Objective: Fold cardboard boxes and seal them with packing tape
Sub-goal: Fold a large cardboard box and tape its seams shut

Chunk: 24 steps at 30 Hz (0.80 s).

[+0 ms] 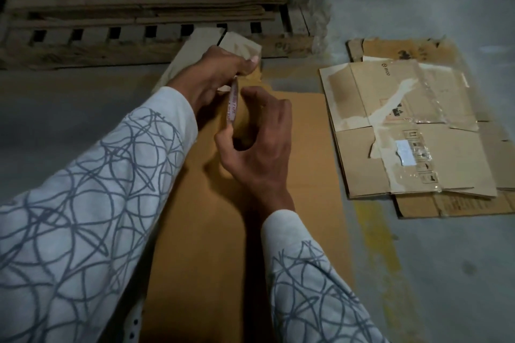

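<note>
Dim concrete floor [418,273], a pallet [139,44] behind. On the flat cardboard box [250,231], toward its far edge, the right hand [259,142] curls around the tape roll [233,104]; the left hand [223,69] pinches its loose end. Better to pull it taut and straight, I'd say.

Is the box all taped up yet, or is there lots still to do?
Not yet. Nothing looks sealed: the brown cardboard lies flat on the floor. Right now the right hand holds the tape roll while the left hand pulls at its end. Folding and taping remain, and the flattened old boxes lie beside it.
</note>
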### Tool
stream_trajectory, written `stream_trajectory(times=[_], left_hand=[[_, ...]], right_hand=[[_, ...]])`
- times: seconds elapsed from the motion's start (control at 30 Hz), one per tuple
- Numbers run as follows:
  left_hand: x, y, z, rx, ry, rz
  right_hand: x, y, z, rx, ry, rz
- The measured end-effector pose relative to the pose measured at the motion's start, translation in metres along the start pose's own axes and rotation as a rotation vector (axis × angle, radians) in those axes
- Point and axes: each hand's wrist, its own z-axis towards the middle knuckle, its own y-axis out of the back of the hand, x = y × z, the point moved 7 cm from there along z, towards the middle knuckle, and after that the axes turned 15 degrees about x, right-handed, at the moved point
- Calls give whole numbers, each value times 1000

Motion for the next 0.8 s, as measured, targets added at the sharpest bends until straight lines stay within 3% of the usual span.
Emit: stream_trajectory(times=[0.13,0.27,0.47,0.67,0.8], left_hand=[[4,-4,-2,-1,-108,-82],[16,-4,0,-73,-152,-108],[19,-8,15,-43,-61,5],[23,2,23,-208,-42,91],[24,6,26,-255,-15,132]], right_hand=[[9,0,-3,-21,73,-21],[7,0,-4,-30,-4,-87],[12,2,-13,-42,-99,-100],[16,6,-12,-60,-162,-126],[25,7,-1,60,-286,-256]])
